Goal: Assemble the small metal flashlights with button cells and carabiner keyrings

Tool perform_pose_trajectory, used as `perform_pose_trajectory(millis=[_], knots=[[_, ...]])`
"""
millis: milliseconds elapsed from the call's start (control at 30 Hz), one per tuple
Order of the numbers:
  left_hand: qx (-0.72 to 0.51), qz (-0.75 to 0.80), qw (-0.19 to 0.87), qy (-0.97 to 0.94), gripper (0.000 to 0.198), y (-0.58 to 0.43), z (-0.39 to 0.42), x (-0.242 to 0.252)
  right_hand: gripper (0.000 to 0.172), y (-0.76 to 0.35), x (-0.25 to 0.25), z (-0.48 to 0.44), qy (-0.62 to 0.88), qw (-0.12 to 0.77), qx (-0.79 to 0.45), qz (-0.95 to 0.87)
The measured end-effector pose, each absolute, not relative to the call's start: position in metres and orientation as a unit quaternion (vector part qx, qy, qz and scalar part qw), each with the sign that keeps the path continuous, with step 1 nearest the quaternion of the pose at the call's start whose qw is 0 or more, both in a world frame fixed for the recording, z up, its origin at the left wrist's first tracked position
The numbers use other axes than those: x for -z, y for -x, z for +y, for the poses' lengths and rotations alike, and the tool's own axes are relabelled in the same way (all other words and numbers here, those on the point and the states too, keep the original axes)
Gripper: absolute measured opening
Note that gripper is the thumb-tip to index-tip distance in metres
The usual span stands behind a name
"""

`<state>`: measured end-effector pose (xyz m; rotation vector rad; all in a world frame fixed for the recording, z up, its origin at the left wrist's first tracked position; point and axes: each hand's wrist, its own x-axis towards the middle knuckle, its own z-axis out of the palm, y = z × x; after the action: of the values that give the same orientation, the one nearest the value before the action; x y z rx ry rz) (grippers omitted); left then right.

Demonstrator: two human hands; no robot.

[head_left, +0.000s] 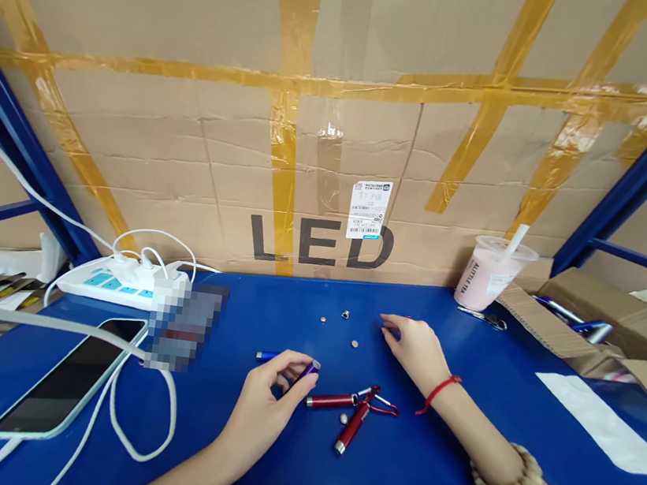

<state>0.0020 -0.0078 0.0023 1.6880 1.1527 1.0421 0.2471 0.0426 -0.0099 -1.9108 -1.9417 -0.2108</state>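
Note:
My left hand point(270, 399) is closed in a pinch round a small purple keychain flashlight point(308, 369). A blue flashlight point(266, 356) lies just behind it. My right hand point(414, 346) rests on the blue table point(281, 475) with its fingertips curled onto something small I cannot make out. Two red keychain flashlights point(351, 427) with clips lie between my hands. Several button cells point(354, 343) are scattered in front of my right hand.
A phone point(66, 387) on a white cable lies at left, beside a power strip point(121, 283). A pink drink cup point(489, 274) stands at back right, with scissors point(484, 318) near it and an open carton point(580, 324) of flashlights. A cardboard wall point(340, 117) closes the back.

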Motion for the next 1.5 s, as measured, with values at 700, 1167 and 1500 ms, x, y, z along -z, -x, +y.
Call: perform_pose_trajectory(millis=[700,1167,1500], knots=[[-0.398,0.444,0.475,-0.647,0.019,-0.002,-0.010,-0.006,0.024,-0.234,0.015,0.038,0.605,0.225,0.080,-0.759],[-0.405,0.434,0.478,-0.647,0.015,-0.001,-0.008,-0.003,0.024,-0.224,0.008,0.032,0.555,0.310,0.025,-0.772],[-0.453,0.396,0.483,-0.636,0.013,0.001,-0.003,0.007,0.029,-0.177,-0.007,-0.010,0.420,0.491,-0.234,-0.726]])
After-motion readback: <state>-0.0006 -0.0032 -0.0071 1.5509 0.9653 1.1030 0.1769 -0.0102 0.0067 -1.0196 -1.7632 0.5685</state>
